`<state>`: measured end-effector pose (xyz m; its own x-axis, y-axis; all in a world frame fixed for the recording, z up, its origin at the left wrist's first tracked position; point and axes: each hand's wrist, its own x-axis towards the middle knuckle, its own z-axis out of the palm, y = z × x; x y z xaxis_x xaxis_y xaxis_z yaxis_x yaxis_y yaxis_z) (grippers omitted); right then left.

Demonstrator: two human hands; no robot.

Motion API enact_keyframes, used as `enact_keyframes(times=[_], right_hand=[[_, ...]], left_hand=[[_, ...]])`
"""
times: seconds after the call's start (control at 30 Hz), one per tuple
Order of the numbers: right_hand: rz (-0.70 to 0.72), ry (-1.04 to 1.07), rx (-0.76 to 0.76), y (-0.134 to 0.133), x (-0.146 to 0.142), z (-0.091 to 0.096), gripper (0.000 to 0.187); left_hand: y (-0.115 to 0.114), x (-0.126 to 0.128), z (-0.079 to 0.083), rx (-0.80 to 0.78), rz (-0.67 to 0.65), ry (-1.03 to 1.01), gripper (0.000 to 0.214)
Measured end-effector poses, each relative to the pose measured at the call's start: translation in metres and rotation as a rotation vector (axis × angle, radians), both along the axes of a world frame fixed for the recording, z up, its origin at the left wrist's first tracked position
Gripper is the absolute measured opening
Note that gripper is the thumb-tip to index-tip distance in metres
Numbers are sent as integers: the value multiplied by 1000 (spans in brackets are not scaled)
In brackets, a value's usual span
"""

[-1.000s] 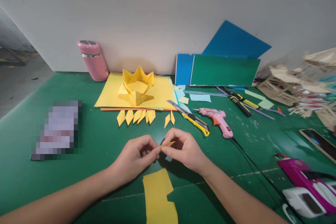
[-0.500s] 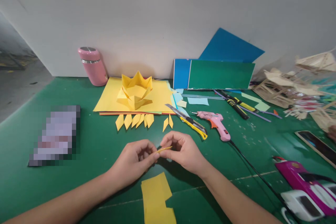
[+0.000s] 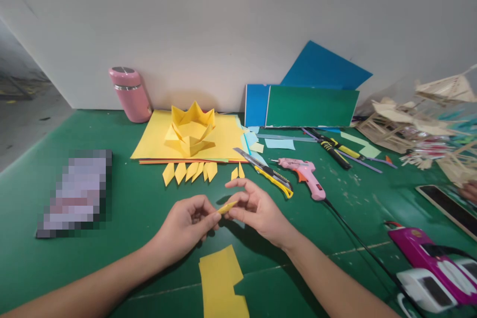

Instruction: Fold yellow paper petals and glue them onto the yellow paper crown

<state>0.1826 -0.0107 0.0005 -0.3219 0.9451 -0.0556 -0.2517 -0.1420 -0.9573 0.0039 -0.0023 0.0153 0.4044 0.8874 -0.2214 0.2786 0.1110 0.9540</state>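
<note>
Item in hand: folded yellow strip (image 3: 226,206), held above the green worktop (image 3: 141,208), midway along and toward its near edge. Your left hand (image 3: 188,221) pinches its left end between thumb and forefinger. Your right hand (image 3: 257,208) pinches the right end at the fingertips. Cut yellow sheet (image 3: 219,278) lies at the near edge. Behind your hands: yellow petals (image 3: 190,171), utility knife (image 3: 266,171), pink glue gun (image 3: 305,176).

Pink flask (image 3: 128,93) stands left of a folded yellow crown (image 3: 192,131); glue gun (image 3: 305,176) lies beside utility knife (image 3: 266,173).

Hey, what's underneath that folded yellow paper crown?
The crown sits on a yellow sheet topping a thin stack. Only an orange edge shows below; the lower sheets are otherwise covered.
</note>
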Motion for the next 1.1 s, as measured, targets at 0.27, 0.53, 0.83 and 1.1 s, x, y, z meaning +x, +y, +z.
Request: enact_keyframes(times=[0.27, 0.53, 0.83, 1.1], right_hand=[[-91, -279, 151, -2, -3, 3, 5], [-207, -409, 323, 1, 4, 4, 7], [-799, -741, 756, 20, 30, -3, 14], [-726, -1057, 836, 25, 38, -13, 21]], left_hand=[[-4, -2, -4, 192, -66, 124, 22], [-2, -2, -5, 247, -95, 121, 23], [-9, -12, -1, 737, -489, -25, 20], [-8, -3, 17, 719, -1038, 176, 47]])
